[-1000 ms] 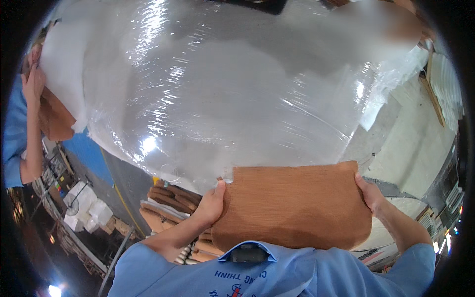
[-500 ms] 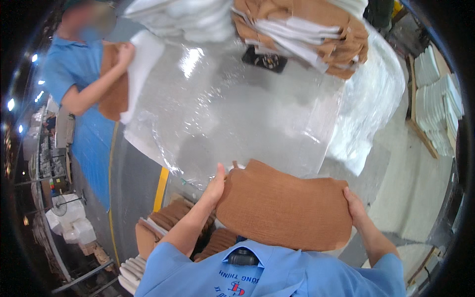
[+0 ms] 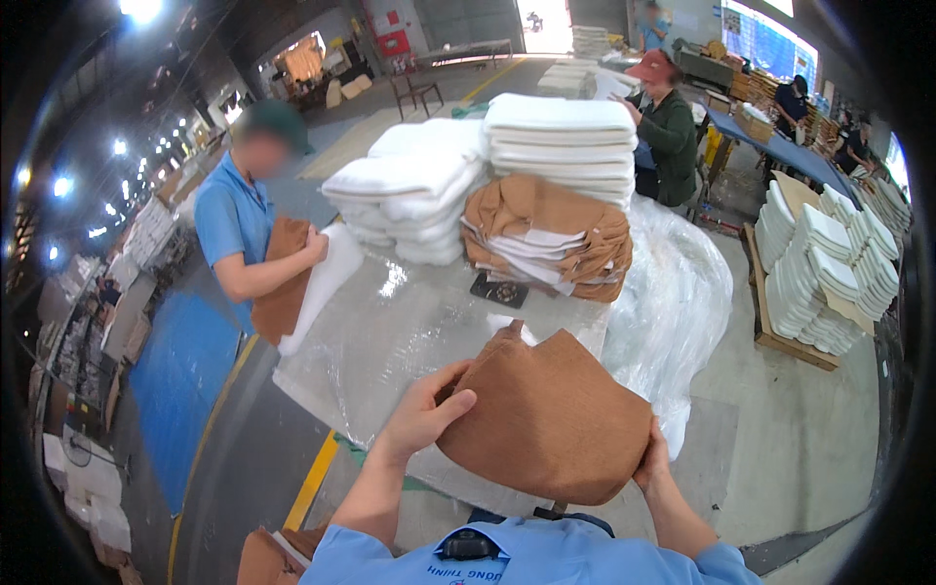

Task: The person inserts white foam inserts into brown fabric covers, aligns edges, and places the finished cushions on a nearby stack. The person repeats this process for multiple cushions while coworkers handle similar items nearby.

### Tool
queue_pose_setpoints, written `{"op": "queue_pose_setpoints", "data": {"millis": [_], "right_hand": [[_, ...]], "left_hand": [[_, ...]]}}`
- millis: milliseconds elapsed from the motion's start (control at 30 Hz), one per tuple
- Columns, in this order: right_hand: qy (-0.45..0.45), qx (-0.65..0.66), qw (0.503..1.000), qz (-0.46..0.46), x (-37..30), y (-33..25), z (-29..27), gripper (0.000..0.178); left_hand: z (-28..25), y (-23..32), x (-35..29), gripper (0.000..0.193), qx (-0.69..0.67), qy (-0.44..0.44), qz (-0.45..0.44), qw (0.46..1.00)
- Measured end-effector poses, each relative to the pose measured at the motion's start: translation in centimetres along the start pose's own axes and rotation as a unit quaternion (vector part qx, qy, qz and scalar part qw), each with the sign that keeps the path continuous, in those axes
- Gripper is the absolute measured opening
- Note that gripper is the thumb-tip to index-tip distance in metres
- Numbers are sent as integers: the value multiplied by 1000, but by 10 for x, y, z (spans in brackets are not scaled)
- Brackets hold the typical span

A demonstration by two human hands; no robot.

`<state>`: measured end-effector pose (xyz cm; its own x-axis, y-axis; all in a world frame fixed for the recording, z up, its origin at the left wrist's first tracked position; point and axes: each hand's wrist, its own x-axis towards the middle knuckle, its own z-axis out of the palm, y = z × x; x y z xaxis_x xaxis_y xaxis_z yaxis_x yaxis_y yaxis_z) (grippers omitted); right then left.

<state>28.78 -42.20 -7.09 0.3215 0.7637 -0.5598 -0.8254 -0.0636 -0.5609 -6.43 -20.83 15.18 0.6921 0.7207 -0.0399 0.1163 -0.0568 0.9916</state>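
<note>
A brown fabric-covered cushion (image 3: 551, 419) is held up in front of my body, above the near edge of the plastic-covered table (image 3: 341, 336). My left hand (image 3: 429, 409) grips its left edge, with the thumb on the near face. Around its lower right edge my right hand (image 3: 655, 460) is closed, the fingers partly hidden behind it. A bit of white material (image 3: 514, 327) shows beyond its far left corner. Farther along the table lies a pile of brown covers with white edges (image 3: 546, 234).
White pads (image 3: 561, 136) stand stacked behind the brown pile, beside a small black item (image 3: 499, 291). At left a co-worker (image 3: 239, 210) holds a brown cover and a white pad. Clear plastic sheeting (image 3: 673, 312) drapes off the right side. Brown cushions (image 3: 268, 556) sit low at left.
My view has tilted up, showing more of the hall. The cushion now looks bent and tilted, with my hands closer together. Both hands keep hold of it.
</note>
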Motion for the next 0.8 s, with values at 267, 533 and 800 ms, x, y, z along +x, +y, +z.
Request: {"op": "queue_pose_setpoints", "data": {"millis": [267,533,800], "right_hand": [[-58,161,985,28,25,56,30,61],[-10,191,979,-72,6,63,30,61],[-13,176,982,-64,-2,62,28,60]], "left_hand": [[44,23,-3,113,-346,-85,101,929],[51,-2,-3,60,-111,241,116,957],[22,34,18,54,-42,156,138,977]]}}
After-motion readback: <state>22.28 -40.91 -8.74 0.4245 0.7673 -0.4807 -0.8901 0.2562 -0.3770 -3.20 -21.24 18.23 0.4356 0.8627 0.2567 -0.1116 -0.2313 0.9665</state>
